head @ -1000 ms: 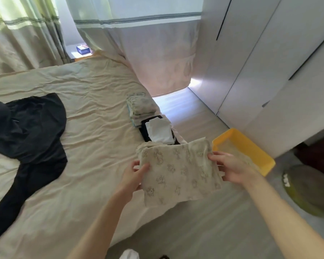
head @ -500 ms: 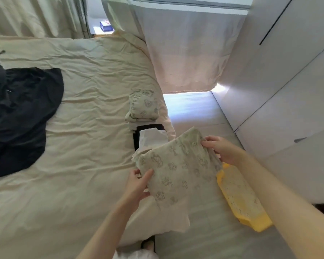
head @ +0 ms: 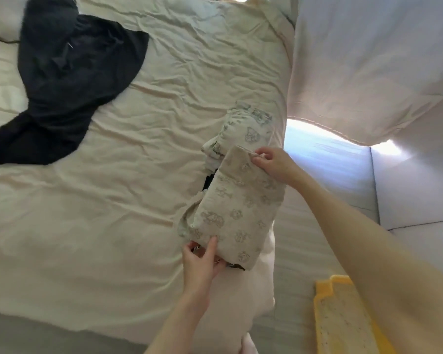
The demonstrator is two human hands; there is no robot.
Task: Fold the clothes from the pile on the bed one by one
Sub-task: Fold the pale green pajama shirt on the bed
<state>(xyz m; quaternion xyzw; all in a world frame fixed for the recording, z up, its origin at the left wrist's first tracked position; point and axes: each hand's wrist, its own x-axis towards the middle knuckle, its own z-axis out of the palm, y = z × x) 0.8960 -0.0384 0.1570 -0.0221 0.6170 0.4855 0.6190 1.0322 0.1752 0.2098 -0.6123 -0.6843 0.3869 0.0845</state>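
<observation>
The cream bed (head: 113,200) has a folded printed cloth (head: 238,208) near its edge, on top of other folded clothes. The left hand (head: 202,261) pinches its near corner and the right hand (head: 274,164) pinches the far corner. It could slide off the bed, or come unfolded if one hand lets go too soon.

We see soft matt cloth nearly everywhere: the folded printed garment (head: 237,213) is thin beige fabric with a faded motif, and the bed (head: 128,200) wears a creased cream sheet. The dark garment (head: 69,80) looks matt and limp. The yellow tray (head: 343,320) seems smooth plastic.
</observation>
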